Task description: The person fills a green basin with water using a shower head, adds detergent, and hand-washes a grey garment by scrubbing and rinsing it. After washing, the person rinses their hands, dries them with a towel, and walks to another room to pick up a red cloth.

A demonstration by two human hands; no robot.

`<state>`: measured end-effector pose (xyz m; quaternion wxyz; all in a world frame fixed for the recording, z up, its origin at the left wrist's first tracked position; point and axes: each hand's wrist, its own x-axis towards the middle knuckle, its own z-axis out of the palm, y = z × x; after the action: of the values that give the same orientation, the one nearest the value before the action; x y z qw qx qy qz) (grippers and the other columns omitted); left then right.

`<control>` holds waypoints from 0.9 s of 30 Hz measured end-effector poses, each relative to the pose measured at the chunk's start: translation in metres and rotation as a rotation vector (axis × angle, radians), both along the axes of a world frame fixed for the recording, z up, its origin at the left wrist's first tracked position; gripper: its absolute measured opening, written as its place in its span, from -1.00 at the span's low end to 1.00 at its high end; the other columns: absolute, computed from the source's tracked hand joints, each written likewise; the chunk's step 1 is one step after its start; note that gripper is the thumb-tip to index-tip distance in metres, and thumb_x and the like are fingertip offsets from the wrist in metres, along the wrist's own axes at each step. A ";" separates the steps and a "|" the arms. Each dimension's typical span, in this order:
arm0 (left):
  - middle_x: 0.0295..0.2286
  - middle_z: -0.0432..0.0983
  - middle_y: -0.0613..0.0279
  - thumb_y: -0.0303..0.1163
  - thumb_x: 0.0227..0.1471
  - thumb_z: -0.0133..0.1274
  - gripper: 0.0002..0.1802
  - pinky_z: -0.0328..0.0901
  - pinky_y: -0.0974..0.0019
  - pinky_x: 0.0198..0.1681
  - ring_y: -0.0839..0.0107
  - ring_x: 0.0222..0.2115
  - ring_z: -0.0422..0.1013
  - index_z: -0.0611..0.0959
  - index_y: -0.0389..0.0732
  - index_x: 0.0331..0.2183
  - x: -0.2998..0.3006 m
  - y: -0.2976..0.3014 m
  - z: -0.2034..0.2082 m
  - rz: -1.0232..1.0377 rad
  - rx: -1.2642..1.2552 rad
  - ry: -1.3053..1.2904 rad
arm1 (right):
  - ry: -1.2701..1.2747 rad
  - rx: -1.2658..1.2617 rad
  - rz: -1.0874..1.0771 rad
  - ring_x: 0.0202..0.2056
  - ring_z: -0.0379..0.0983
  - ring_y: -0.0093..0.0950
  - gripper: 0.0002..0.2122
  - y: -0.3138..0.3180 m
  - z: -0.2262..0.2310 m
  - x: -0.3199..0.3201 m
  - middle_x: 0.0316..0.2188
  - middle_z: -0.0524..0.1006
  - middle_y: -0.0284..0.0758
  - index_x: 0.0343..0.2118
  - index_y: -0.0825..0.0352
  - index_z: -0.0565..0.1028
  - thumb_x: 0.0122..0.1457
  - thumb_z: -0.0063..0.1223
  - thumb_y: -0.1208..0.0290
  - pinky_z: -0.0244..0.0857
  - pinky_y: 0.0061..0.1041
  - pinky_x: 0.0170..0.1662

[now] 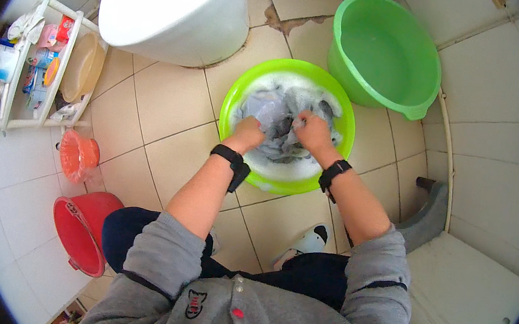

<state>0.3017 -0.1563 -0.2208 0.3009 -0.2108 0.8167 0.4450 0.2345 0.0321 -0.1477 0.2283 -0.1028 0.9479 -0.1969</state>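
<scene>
A bright green basin (350, 134) on the tiled floor in front of me holds foamy water and wet grey cloth (287, 145), whose exact kind I cannot make out. At the basin's left side, my left hand (248, 134) is closed in a fist on the light part of the cloth. Across from it, my right hand (313, 131) pinches a bunched grey fold near the basin's middle right. White suds surround the cloth. Both hands are just above the water, with the fingertips partly hidden.
A white toilet (216, 35) stands at the far left. Beyond the basin on the right is a larger green tub (387, 55). To my left are a white shelf rack (13, 86), an orange-lined bin (78, 155) and a red bucket (82, 231).
</scene>
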 end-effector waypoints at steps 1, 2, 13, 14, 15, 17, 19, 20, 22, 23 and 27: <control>-0.32 0.60 0.08 -0.39 -0.21 0.25 -0.58 0.40 0.19 -0.33 0.25 -0.36 0.52 0.65 -0.31 -0.21 -0.005 -0.013 0.002 -0.076 -0.102 0.022 | 0.064 -0.132 -0.015 -0.28 0.52 -0.09 -0.77 0.004 0.007 -0.008 -0.37 0.56 -0.02 -0.30 0.39 0.53 0.13 0.12 0.29 0.37 -0.18 -0.20; -0.32 0.60 0.11 -0.38 -0.18 0.25 -0.59 0.40 0.18 -0.34 0.26 -0.36 0.51 0.66 -0.30 -0.20 -0.008 -0.024 0.006 -0.154 -0.191 0.025 | 0.105 -0.242 -0.037 -0.33 0.51 -0.13 -0.79 0.009 0.016 -0.019 -0.41 0.55 -0.06 -0.32 0.40 0.52 0.15 0.09 0.31 0.36 -0.21 -0.23; -0.27 0.50 0.22 -0.25 0.20 -0.02 -0.75 0.36 0.25 -0.08 0.36 -0.24 0.43 0.55 -0.26 -0.24 -0.031 -0.055 0.048 0.284 0.514 0.013 | 0.006 -0.751 -0.391 -0.43 0.32 -0.48 -0.72 0.010 0.101 -0.059 -0.51 0.40 -0.27 -0.32 0.39 0.40 0.21 0.09 0.22 0.28 -0.42 -0.31; -0.26 0.50 0.24 -0.25 0.22 -0.06 -0.76 0.34 0.26 -0.05 0.36 -0.23 0.43 0.53 -0.22 -0.22 -0.033 -0.054 0.050 0.386 0.652 0.074 | 0.050 -0.680 -0.360 -0.41 0.37 -0.45 -0.68 0.011 0.102 -0.060 -0.48 0.45 -0.24 -0.27 0.40 0.42 0.18 0.12 0.19 0.30 -0.40 -0.29; -0.25 0.50 0.26 -0.24 0.24 -0.09 -0.77 0.33 0.26 -0.03 0.36 -0.21 0.42 0.51 -0.18 -0.20 -0.034 -0.051 0.054 0.484 0.789 0.145 | 0.117 -0.648 -0.290 -0.39 0.42 -0.42 -0.63 0.013 0.101 -0.060 -0.45 0.49 -0.21 -0.22 0.41 0.45 0.15 0.16 0.15 0.33 -0.38 -0.26; -0.21 0.50 0.27 -0.25 0.25 -0.13 -0.78 0.31 0.25 0.00 0.36 -0.16 0.41 0.50 -0.13 -0.17 -0.036 -0.045 0.061 0.626 0.943 0.099 | 0.043 -0.307 -0.195 -0.30 0.49 -0.32 -0.52 0.018 0.092 -0.051 -0.36 0.56 -0.12 -0.11 0.40 0.48 0.09 0.22 0.07 0.36 -0.34 -0.18; -0.19 0.50 0.29 -0.24 0.25 -0.14 -0.78 0.29 0.23 0.02 0.37 -0.13 0.41 0.50 -0.10 -0.15 -0.039 -0.035 0.068 0.739 1.080 0.099 | -0.072 -0.088 -0.060 -0.22 0.54 -0.23 -0.44 0.024 0.078 -0.042 -0.27 0.59 -0.04 -0.02 0.39 0.50 0.04 0.26 0.03 0.37 -0.30 -0.10; -0.19 0.50 0.30 -0.24 0.25 -0.15 -0.78 0.28 0.21 0.03 0.37 -0.12 0.40 0.50 -0.10 -0.15 -0.038 -0.031 0.072 0.787 1.136 0.116 | -0.166 -0.021 0.010 -0.18 0.54 -0.19 -0.42 0.026 0.068 -0.037 -0.23 0.59 0.00 0.01 0.38 0.51 0.03 0.26 0.02 0.37 -0.29 -0.06; -0.18 0.50 0.32 -0.22 0.25 -0.15 -0.77 0.26 0.18 0.06 0.37 -0.10 0.40 0.50 -0.09 -0.15 -0.040 -0.027 0.082 0.830 1.221 0.145 | -0.292 -0.022 0.034 -0.19 0.54 -0.19 -0.46 0.035 0.055 -0.030 -0.24 0.60 -0.02 -0.04 0.37 0.54 0.01 0.26 0.05 0.37 -0.29 -0.07; -0.17 0.50 0.32 -0.21 0.25 -0.16 -0.76 0.24 0.16 0.08 0.36 -0.09 0.40 0.50 -0.08 -0.14 -0.042 -0.027 0.087 0.825 1.249 0.158 | -0.323 -0.089 -0.011 -0.23 0.54 -0.24 -0.53 0.039 0.050 -0.026 -0.29 0.60 -0.08 -0.12 0.36 0.56 0.01 0.26 0.10 0.38 -0.31 -0.11; -0.14 0.54 0.32 -0.16 0.26 -0.19 -0.71 0.20 0.11 0.12 0.32 -0.06 0.41 0.54 -0.06 -0.14 -0.049 -0.022 0.117 0.966 1.083 0.117 | -0.438 -0.458 -0.209 -0.40 0.42 -0.47 -0.76 0.051 0.051 -0.033 -0.46 0.51 -0.35 -0.37 0.33 0.53 0.00 0.22 0.26 0.31 -0.45 -0.30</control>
<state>0.2530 -0.1780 -0.1039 0.0891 -0.3451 0.3124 0.8806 0.2012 0.0834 -0.0966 0.3761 -0.0088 0.8128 -0.4447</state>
